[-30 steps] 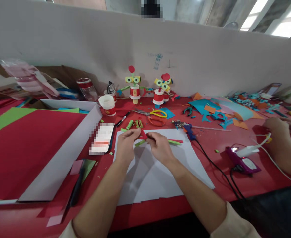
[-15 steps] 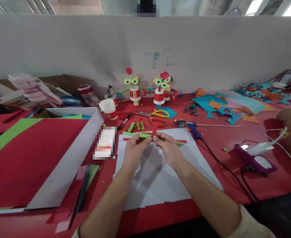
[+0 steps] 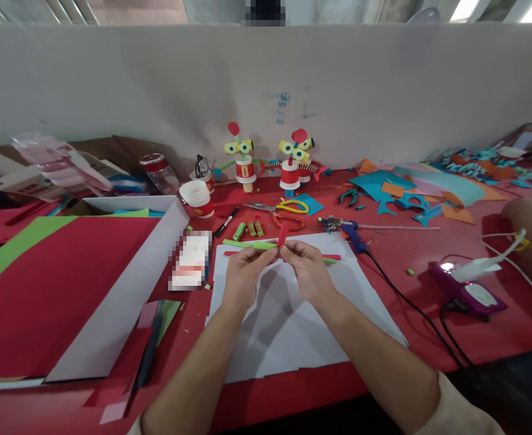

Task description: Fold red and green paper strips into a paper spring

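Over white paper sheets (image 3: 288,326), my left hand (image 3: 246,275) pinches a light green paper strip (image 3: 264,246). Right beside it, my right hand (image 3: 306,269) has its fingers closed on a red paper strip (image 3: 283,234) that stands up from the meeting point of the two strips. The fingertips of both hands nearly touch there, and hide how the strips cross. More green and red strips lie beneath the hands, their ends showing at both sides. Small folded green paper springs (image 3: 239,231) rest just behind the sheets.
Scissors (image 3: 288,207), a black pen (image 3: 226,222) and a glue gun (image 3: 354,235) lie behind the sheets. Paper-cup figures (image 3: 245,170) stand by the wall. A box with coloured paper (image 3: 80,290) is left; a purple power socket (image 3: 468,290) and another person's arm (image 3: 526,241) are right.
Both hands keep nearly the same pose around the strips. The whole view has shifted very slightly, and the other person's hand at the right has moved a little.
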Demonstrator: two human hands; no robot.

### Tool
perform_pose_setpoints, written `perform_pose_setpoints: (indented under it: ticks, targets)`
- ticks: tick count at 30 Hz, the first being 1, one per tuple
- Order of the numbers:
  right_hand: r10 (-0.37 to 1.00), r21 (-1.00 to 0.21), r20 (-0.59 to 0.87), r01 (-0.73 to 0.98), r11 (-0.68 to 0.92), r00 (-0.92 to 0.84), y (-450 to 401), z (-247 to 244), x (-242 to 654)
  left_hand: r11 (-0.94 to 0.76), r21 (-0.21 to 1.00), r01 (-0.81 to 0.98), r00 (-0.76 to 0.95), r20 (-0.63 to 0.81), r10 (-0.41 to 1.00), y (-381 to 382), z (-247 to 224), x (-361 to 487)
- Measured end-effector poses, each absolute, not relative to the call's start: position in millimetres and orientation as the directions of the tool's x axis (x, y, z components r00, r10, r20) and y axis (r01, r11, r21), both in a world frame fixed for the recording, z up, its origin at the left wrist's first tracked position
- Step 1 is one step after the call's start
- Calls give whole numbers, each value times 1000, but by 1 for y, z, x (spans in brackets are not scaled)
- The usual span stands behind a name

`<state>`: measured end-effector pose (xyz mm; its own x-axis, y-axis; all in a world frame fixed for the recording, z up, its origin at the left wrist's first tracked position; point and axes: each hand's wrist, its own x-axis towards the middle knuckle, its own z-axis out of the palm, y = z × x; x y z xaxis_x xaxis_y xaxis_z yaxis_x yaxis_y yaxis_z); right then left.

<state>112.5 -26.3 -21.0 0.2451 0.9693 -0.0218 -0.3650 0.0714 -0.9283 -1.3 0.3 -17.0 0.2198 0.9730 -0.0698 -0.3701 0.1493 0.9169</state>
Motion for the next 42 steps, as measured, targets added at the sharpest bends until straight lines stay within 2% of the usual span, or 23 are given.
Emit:
perform_pose_setpoints:
  ticks: [4,11,21,23,27,29,33,37,42]
  targets:
    - [954,-905,-76,-421,56,289,-26,-22,110,161,910,-383,199,-89,976,0,-17,0]
    - [930,-924,-10,-358,132,368,-23,-26,108,130,913,-387,153,-76,985,2,-23,2]
    - [911,-974,204,-16,225,358,-27,-29,108,92,912,-399,122,-46,991,2,-25,1]
    - [916,-976,166,-74,207,365,-27,-28,107,74,923,-377,119,-31,992,1,-24,2]
    - [938,-937,-7,-331,115,348,-27,-24,105,45,947,-317,117,-8,993,-3,-21,4]
    - [937,-913,-63,-399,85,345,-27,-23,104,40,953,-300,112,-6,994,-4,-20,4]
    - [940,-895,-69,-436,89,334,-25,-21,104,27,964,-263,106,1,994,-5,-20,3]
    - [938,-884,-74,-457,95,338,-23,-19,107,37,950,-309,187,22,982,-2,-22,0]
    - [961,-844,-129,-536,24,245,-24,-15,109,237,842,-484,215,-148,965,4,-21,-2]
